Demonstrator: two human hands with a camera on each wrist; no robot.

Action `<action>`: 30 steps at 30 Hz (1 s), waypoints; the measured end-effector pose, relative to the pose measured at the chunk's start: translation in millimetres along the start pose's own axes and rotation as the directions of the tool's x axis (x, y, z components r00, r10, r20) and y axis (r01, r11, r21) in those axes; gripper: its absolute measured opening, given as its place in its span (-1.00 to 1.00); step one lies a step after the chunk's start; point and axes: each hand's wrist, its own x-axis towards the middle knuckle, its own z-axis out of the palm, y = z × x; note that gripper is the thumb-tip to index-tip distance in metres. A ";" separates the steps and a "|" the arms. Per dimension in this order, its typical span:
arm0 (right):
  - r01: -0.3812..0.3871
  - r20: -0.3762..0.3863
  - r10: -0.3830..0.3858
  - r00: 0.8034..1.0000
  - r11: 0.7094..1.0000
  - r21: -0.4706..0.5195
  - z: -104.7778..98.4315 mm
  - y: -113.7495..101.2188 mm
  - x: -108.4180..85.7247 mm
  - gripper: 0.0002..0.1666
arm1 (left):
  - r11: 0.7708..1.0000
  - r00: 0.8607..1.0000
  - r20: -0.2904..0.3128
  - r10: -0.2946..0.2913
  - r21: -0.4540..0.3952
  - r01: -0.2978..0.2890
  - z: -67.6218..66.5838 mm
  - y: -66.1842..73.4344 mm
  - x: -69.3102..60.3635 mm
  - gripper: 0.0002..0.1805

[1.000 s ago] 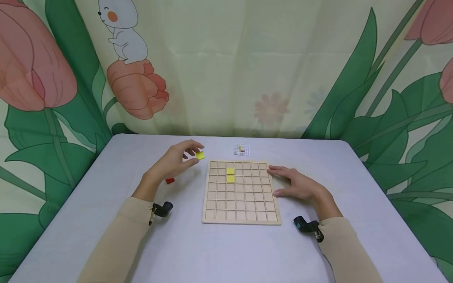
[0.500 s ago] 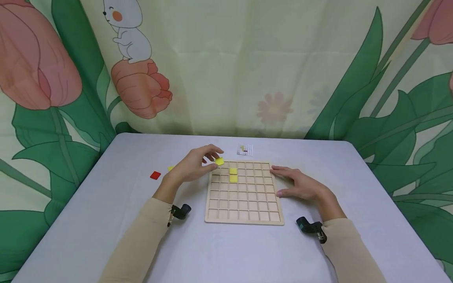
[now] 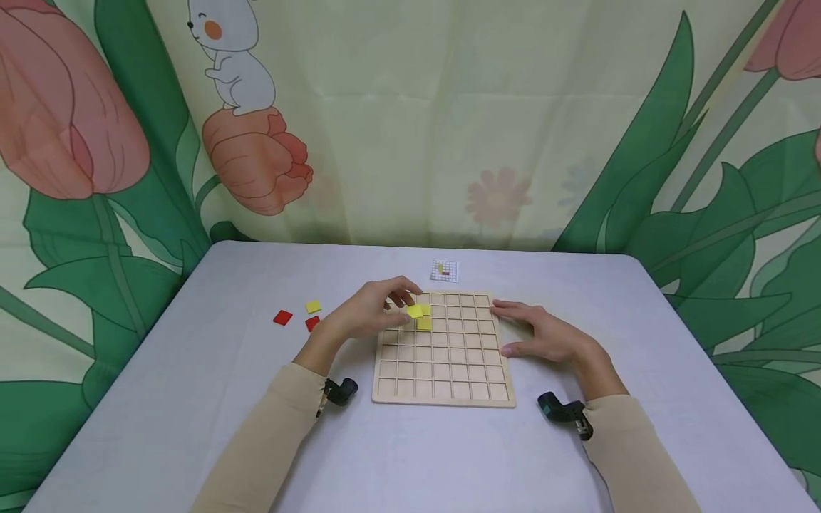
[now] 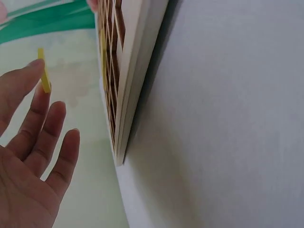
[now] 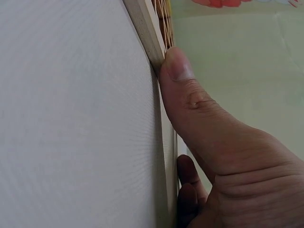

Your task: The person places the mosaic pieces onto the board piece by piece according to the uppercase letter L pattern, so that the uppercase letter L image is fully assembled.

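Observation:
My left hand (image 3: pixel 375 308) pinches a yellow tile (image 3: pixel 414 311) between thumb and fingertip, above the upper left part of the wooden grid board (image 3: pixel 442 405). In the left wrist view the pinched tile (image 4: pixel 44 71) stands on edge, apart from the board (image 4: pixel 135 71). Two other yellow tiles lie in the board, one above the other; the held tile partly covers the upper one, and the lower one (image 3: pixel 423 324) shows. My right hand (image 3: pixel 551 336) rests against the board's right edge, and in the right wrist view its thumb (image 5: pixel 190 99) touches that edge.
Left of the board lie a yellow tile (image 3: pixel 313 306) and two red tiles, one (image 3: pixel 282 317) farther left and one (image 3: pixel 312 323) near my left wrist. A small printed grid card (image 3: pixel 445 271) lies behind the board. A patterned curtain (image 3: pixel 398 142) hangs behind the table.
My left hand has carried the yellow tile rightward from beside the board to over it. The loose tiles at left have come into fuller view. My right hand stays at the board's edge.

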 end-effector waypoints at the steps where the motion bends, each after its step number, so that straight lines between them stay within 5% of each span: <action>1: -0.002 0.001 0.002 1.000 1.000 0.000 0.0 0.3 0.0 0.00 | 1.000 1.000 0.004 -0.004 0.000 0.004 1.4 0.5 0.3 -0.52; 30: 0.005 -0.006 -0.005 1.000 1.000 0.024 -0.7 -3.2 -0.6 0.01 | 0.998 0.987 0.153 -0.043 0.061 0.034 25.7 7.6 6.3 -0.56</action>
